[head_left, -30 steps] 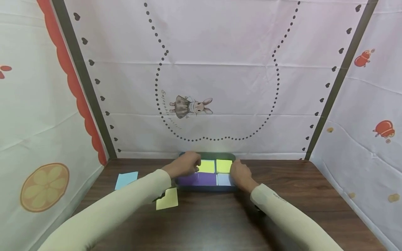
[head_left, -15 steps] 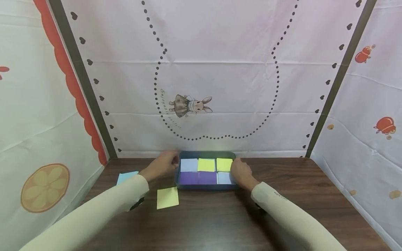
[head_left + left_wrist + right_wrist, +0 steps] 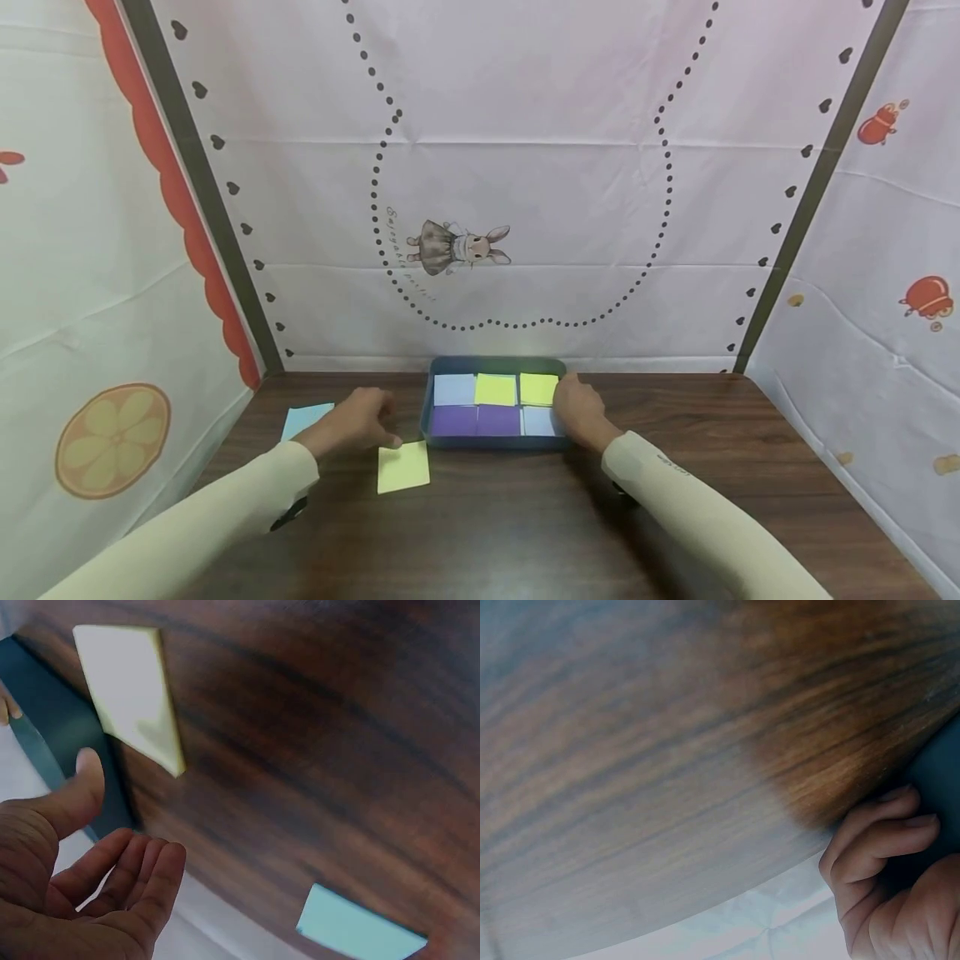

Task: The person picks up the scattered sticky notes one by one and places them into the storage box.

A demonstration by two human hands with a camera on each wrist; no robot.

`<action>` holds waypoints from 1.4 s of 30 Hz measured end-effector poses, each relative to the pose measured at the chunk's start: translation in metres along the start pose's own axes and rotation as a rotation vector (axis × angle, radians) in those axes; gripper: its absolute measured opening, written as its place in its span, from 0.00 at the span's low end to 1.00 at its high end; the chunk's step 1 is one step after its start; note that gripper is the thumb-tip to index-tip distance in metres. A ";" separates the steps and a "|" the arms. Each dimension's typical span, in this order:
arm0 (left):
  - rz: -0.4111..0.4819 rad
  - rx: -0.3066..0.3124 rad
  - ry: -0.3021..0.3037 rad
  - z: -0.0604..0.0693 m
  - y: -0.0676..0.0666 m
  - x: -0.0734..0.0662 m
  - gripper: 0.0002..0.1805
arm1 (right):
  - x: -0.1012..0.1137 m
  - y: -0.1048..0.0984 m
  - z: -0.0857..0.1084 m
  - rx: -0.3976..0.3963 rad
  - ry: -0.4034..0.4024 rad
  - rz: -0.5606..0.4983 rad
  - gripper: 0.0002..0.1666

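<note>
A blue tray (image 3: pixel 495 443) stands at the table's far edge, holding sticky notes in two rows. Light blue and yellow notes (image 3: pixel 495 390) fill its back row; purple notes (image 3: pixel 455 421) and a light blue one lie in front. My right hand (image 3: pixel 583 412) grips the tray's right end, fingers curled at its wall in the right wrist view. Left of the tray, my left hand (image 3: pixel 352 422) holds nothing, thumb and fingers apart (image 3: pixel 97 877). Just by its fingertips lies a loose yellow sticky note pad (image 3: pixel 405 472). A light blue pad (image 3: pixel 303 419) is partly hidden behind that hand.
The dark wooden table (image 3: pixel 510 533) ends at a white printed cloth (image 3: pixel 525 208) right behind the tray. More cloth walls rise on the left (image 3: pixel 112 333) and right (image 3: pixel 885 333).
My left hand has moved from over the tray's left part out to the left and toward me, uncovering the light blue note in the back row. The right hand stays at the tray's end.
</note>
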State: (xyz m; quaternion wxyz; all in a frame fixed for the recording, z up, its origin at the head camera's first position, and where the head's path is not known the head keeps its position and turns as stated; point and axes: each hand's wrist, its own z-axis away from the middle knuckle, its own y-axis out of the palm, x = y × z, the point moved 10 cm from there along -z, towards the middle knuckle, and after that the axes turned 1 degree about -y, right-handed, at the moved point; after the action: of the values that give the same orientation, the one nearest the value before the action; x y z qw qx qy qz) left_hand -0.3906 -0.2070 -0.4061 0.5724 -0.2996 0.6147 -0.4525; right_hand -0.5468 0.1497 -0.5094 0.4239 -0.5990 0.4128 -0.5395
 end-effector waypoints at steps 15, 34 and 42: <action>-0.058 -0.002 0.038 -0.003 0.026 -0.005 0.26 | -0.001 -0.002 0.001 -0.005 0.004 0.007 0.22; 0.006 -0.033 0.028 -0.014 0.021 -0.002 0.13 | -0.005 0.004 -0.013 -0.019 -0.023 0.031 0.20; 0.027 0.030 -0.031 -0.016 0.017 0.002 0.13 | -0.008 0.008 -0.013 -0.030 -0.021 0.031 0.18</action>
State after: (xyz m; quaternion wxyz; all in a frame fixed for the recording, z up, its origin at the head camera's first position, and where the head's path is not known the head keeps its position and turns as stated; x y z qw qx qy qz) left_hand -0.4036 -0.1984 -0.4233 0.5923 -0.2898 0.6028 -0.4493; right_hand -0.5605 0.1537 -0.5188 0.4275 -0.6047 0.4256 -0.5201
